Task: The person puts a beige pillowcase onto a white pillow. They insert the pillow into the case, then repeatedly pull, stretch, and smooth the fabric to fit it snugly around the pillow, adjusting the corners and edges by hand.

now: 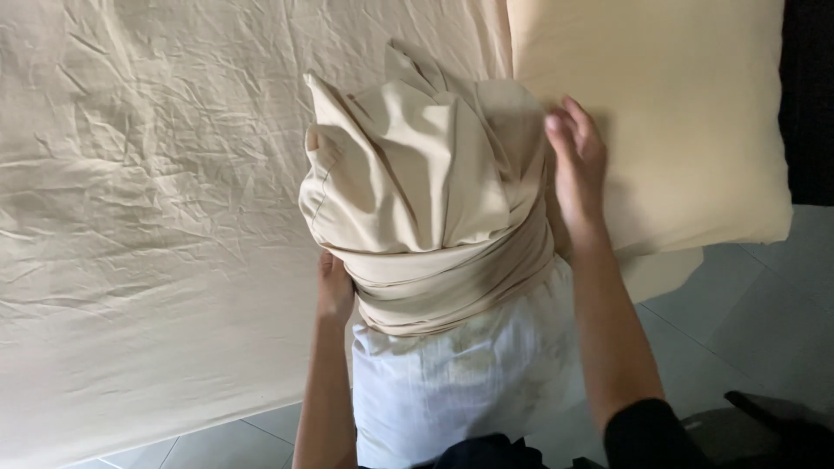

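A white pillow [460, 382] stands on end against my body, its upper half covered by a bunched beige pillowcase [417, 191]. My left hand [334, 291] grips the lower edge of the pillowcase on the pillow's left side, fingers partly hidden behind the cloth. On the right side, my right hand [578, 169] lies flat against the pillowcase with fingers spread, holding nothing.
A bed with a wrinkled beige sheet [148, 217] fills the left and top. A second pillow in a beige case [678, 113] lies at the bed's upper right, just beside my right hand. Grey tiled floor [756, 313] shows at the right and bottom.
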